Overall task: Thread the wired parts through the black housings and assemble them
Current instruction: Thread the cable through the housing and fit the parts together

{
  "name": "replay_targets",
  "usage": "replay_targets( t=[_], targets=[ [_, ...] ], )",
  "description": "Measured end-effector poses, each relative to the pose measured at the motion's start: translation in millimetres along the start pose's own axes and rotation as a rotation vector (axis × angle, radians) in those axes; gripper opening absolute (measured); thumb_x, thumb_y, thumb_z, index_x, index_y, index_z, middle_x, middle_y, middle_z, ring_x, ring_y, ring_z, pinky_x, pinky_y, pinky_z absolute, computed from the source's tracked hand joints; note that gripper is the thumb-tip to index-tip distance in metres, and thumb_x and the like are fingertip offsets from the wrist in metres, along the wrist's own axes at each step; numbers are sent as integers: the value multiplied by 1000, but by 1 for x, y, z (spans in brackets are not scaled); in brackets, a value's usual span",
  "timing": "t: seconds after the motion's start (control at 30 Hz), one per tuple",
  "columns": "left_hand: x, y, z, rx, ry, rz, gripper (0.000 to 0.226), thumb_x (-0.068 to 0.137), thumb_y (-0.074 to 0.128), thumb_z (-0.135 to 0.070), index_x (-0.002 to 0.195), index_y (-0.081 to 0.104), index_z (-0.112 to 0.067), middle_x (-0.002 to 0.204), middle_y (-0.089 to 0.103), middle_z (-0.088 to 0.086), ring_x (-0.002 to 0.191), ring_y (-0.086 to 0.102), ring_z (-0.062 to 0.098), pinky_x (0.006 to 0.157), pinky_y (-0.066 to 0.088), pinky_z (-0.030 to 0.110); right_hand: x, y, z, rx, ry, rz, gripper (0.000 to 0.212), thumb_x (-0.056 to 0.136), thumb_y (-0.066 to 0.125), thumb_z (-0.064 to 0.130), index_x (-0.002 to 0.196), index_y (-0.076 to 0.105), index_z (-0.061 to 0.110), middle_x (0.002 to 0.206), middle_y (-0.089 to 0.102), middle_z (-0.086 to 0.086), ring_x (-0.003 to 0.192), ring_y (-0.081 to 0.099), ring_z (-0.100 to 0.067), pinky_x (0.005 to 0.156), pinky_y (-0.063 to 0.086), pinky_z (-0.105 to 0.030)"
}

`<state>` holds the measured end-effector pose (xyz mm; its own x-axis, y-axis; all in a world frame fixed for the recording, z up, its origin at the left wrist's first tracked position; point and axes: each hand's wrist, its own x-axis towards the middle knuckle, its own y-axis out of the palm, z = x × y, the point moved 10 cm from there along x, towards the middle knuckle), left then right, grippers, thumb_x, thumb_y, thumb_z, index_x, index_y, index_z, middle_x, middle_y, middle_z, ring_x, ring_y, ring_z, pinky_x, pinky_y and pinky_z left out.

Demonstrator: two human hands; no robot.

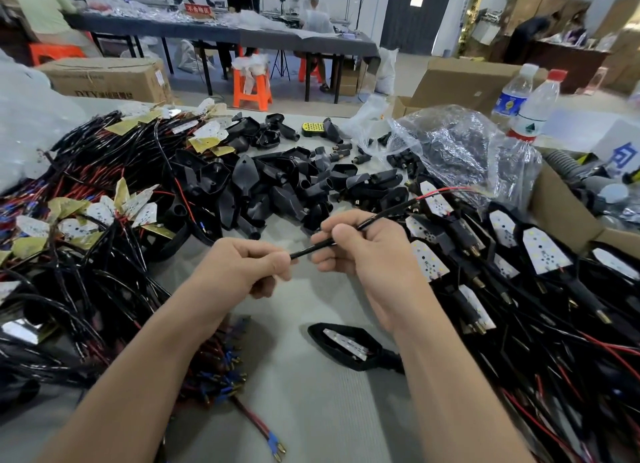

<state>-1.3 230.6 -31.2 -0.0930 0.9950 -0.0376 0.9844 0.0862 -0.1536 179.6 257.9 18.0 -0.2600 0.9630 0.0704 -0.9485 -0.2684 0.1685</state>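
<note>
Grey desk point(311, 410) carries a central heap of loose black housings point(277, 185), with wired LED boards point(114, 213) piled at the left. The left hand point(242, 268) pinches a black sheathed cable point(381, 216) between thumb and forefinger. The right hand point(367, 247) curls its fingers round the same cable further along. Keeping that stretch taut and straight should let the leads pass cleanly through a housing's neck.

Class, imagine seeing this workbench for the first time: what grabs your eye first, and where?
Centre stage, the left hand and right hand pinch a black sleeved wire between them. Behind them lies a heap of empty black housings, with a tangle of red-and-black wired boards to the left and finished units stacked to the right.
</note>
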Motion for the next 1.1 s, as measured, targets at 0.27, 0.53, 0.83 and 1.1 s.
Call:
replay_targets(
  t=[0.27,0.53,0.83,1.1],
  targets=[
    [12,-2,-25,362,107,-311,23,88,74,-19,106,79,-33,92,76,-20,93,70,-4,92,55,26,4,-32,12,-270,-163,-223,9,91,52,13,95,55,20,72,73,-9,52,56,-17,58,43,-35],
    [65,57,-41,990,-24,-228,32,92,55,-57,88,69,-29,87,64,-8,96,66,26,72,43,34,7,-28,14,-307,-226,-141,21,94,47,23,108,61,32,64,67,-6,55,51,-9,60,37,-27],
    [24,9,-47,760,91,-313,19,85,76,-26,100,82,-35,88,74,-22,83,70,8,77,57,27,8,-24,10,-324,-193,-121,20,93,48,30,102,66,31,65,68,-6,49,47,-9,57,37,-29],
    [-36,-21,-22,482,73,-347,55,73,92,-21,117,71,-47,82,72,-34,81,64,-17,67,43,6,5,-15,13,-113,-187,-103,24,103,45,2,108,66,13,69,68,-4,50,54,-15,48,42,-24]
  ],
)
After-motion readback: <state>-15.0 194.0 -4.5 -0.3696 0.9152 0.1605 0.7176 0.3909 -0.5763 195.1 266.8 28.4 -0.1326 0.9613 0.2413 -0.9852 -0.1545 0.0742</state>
